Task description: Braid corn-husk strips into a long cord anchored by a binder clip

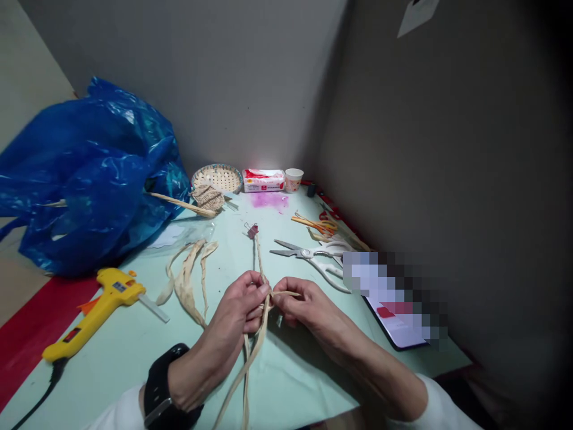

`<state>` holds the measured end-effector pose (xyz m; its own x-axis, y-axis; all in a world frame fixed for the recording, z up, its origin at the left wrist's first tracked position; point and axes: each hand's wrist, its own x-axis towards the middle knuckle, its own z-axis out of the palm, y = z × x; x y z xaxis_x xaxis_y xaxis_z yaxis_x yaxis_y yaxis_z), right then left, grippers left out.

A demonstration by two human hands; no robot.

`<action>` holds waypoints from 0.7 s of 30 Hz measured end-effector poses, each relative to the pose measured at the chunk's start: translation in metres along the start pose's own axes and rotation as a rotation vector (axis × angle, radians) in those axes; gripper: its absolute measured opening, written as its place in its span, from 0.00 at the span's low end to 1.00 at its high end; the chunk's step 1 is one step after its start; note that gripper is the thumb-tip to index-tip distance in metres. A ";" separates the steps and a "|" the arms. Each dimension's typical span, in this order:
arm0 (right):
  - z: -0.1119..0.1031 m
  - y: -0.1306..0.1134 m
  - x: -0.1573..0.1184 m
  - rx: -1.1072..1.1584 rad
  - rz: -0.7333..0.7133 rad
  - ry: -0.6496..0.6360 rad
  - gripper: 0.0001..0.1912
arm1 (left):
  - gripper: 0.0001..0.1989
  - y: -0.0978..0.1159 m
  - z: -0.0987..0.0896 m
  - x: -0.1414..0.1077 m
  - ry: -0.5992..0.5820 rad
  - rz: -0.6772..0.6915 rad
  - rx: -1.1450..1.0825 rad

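A narrow braid of pale dried strands (259, 254) runs from a dark red clip (253, 231) down to my hands. My left hand (244, 307) pinches the braid where its strands part. Close on its right, my right hand (301, 300) is closed on a thin pale strand whose tip sticks out above the fingers. Loose strands (245, 370) hang from between the hands toward the table's front edge. Several loose dried husk strips (185, 283) lie left of the braid. White-handled scissors (308, 254) rest with blades apart, beyond my right hand.
A yellow glue gun (96, 304) lies at the left, below a big blue plastic bag (98, 179). Along the back stand a woven basket (218, 178), a tissue pack (264, 181) and a paper cup (293, 180). A phone (398, 316) lies at the right, partly blurred.
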<state>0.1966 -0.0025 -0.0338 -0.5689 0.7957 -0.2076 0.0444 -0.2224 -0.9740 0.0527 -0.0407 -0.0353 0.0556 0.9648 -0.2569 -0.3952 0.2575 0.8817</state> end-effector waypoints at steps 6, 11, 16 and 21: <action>0.001 0.006 0.005 -0.051 -0.055 0.012 0.05 | 0.09 0.002 -0.001 0.002 0.003 0.011 0.000; -0.001 0.007 0.007 -0.040 -0.061 0.001 0.04 | 0.10 0.003 -0.001 0.004 0.017 -0.039 0.000; -0.002 -0.007 0.002 0.017 -0.002 -0.047 0.08 | 0.10 0.006 -0.002 0.001 0.076 -0.039 -0.019; -0.002 -0.010 -0.001 0.095 0.026 -0.104 0.14 | 0.08 0.005 -0.005 0.001 0.038 -0.075 -0.081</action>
<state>0.1982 0.0005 -0.0237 -0.6512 0.7272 -0.2173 -0.0148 -0.2984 -0.9543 0.0462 -0.0384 -0.0332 0.0535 0.9399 -0.3373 -0.4640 0.3225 0.8251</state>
